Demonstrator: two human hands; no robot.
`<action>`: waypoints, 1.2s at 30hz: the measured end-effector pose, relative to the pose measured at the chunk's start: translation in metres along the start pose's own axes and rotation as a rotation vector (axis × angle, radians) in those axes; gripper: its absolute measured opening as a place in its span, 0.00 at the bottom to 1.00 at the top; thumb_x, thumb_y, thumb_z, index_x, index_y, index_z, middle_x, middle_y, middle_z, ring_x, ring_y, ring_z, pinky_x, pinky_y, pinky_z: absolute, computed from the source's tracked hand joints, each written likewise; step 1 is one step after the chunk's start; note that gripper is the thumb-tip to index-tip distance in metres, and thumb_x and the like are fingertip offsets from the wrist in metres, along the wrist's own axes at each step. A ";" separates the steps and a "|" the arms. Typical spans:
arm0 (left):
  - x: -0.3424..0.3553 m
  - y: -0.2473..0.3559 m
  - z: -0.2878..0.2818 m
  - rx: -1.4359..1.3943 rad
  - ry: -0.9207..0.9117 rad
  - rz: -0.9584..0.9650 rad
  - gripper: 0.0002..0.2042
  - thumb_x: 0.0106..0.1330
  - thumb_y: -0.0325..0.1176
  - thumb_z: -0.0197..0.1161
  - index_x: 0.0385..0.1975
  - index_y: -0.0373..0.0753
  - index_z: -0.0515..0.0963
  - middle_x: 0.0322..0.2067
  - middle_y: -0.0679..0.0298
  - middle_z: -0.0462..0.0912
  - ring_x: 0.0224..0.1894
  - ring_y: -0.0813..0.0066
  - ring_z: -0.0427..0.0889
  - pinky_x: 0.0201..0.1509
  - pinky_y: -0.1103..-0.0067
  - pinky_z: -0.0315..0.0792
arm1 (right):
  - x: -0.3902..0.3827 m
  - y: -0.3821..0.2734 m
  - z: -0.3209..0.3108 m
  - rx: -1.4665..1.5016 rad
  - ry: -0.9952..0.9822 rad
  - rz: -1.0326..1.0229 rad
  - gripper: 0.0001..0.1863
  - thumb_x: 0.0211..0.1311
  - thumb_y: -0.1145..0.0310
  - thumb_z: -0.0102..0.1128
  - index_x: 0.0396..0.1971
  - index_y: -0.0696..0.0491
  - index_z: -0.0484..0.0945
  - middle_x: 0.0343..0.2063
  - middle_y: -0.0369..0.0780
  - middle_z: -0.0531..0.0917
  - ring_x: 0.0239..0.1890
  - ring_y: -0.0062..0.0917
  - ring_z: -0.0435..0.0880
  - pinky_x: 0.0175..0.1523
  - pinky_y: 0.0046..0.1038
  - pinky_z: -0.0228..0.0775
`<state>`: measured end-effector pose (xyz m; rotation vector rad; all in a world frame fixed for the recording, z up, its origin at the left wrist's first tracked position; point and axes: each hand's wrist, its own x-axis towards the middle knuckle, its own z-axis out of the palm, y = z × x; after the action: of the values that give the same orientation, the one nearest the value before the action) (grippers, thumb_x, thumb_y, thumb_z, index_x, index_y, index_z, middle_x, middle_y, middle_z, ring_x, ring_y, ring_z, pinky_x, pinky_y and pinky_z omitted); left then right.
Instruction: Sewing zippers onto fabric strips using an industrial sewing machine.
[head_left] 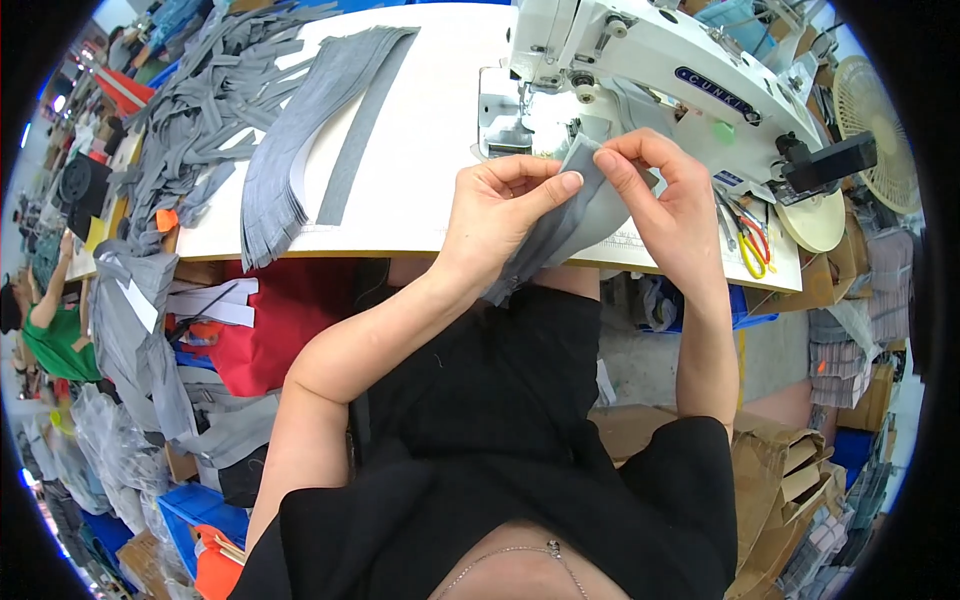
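Note:
My left hand [505, 205] and my right hand [665, 200] pinch the top end of a grey fabric piece [575, 220] between thumbs and fingers, just in front of the sewing machine [650, 60]. The cloth hangs from my fingertips over the table's front edge toward my lap. Behind my left hand sits the machine's needle and presser foot area [522, 105]. To the left, a fanned stack of grey fabric strips [310, 130] lies on the white table [440, 80], with a single grey strip [360, 150] beside it.
A tangled heap of grey strips [215, 100] covers the table's far left. Yellow-handled scissors [750, 256] and other tools lie at the right end. A fan [875, 130] stands beyond. Below are a red cloth [285, 330], a blue crate [200, 515] and cardboard boxes [770, 470]. Another person in green [60, 335] is far left.

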<state>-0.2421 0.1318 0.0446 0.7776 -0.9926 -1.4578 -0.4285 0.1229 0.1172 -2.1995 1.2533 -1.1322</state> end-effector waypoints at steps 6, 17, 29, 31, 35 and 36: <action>0.005 -0.006 0.001 -0.058 0.043 0.015 0.08 0.65 0.27 0.75 0.40 0.32 0.88 0.33 0.64 0.89 0.35 0.84 0.84 0.42 0.85 0.78 | 0.002 0.012 0.004 0.009 0.041 -0.010 0.12 0.67 0.67 0.68 0.37 0.62 0.84 0.33 0.44 0.87 0.37 0.29 0.84 0.46 0.29 0.75; 0.020 -0.028 -0.024 0.107 0.064 -0.219 0.12 0.66 0.29 0.75 0.47 0.34 0.85 0.36 0.68 0.87 0.35 0.87 0.80 0.38 0.87 0.73 | 0.023 0.062 0.031 0.034 -0.220 0.207 0.14 0.64 0.63 0.65 0.34 0.62 0.83 0.26 0.41 0.85 0.30 0.24 0.81 0.37 0.28 0.73; 0.032 -0.042 -0.051 0.435 0.201 0.232 0.25 0.62 0.22 0.73 0.59 0.38 0.76 0.61 0.59 0.73 0.61 0.70 0.76 0.57 0.74 0.79 | 0.073 0.114 0.077 -0.279 -0.461 0.436 0.18 0.56 0.56 0.63 0.29 0.58 0.85 0.26 0.46 0.87 0.34 0.39 0.87 0.47 0.37 0.77; 0.035 -0.043 -0.054 0.415 0.195 0.240 0.24 0.60 0.22 0.73 0.58 0.40 0.77 0.61 0.58 0.72 0.59 0.69 0.77 0.55 0.74 0.80 | 0.073 0.116 0.083 -0.314 -0.400 0.374 0.17 0.57 0.56 0.63 0.31 0.57 0.85 0.26 0.45 0.87 0.34 0.39 0.87 0.51 0.38 0.76; 0.035 -0.041 -0.054 0.378 0.186 0.224 0.22 0.60 0.23 0.73 0.55 0.39 0.78 0.61 0.57 0.73 0.61 0.69 0.77 0.54 0.75 0.80 | 0.073 0.137 0.099 -0.466 -0.245 0.183 0.15 0.63 0.57 0.60 0.36 0.54 0.82 0.29 0.41 0.87 0.37 0.40 0.85 0.62 0.44 0.67; 0.035 -0.041 -0.055 0.387 0.174 0.217 0.22 0.60 0.23 0.73 0.55 0.39 0.78 0.61 0.57 0.73 0.61 0.69 0.77 0.54 0.75 0.80 | 0.070 0.148 0.104 -0.500 -0.147 0.067 0.14 0.65 0.57 0.59 0.38 0.53 0.82 0.30 0.39 0.87 0.39 0.41 0.84 0.64 0.46 0.64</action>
<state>-0.2155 0.0883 -0.0131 1.0210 -1.2005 -1.0051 -0.4076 -0.0229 -0.0096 -2.5064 1.6673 -0.6630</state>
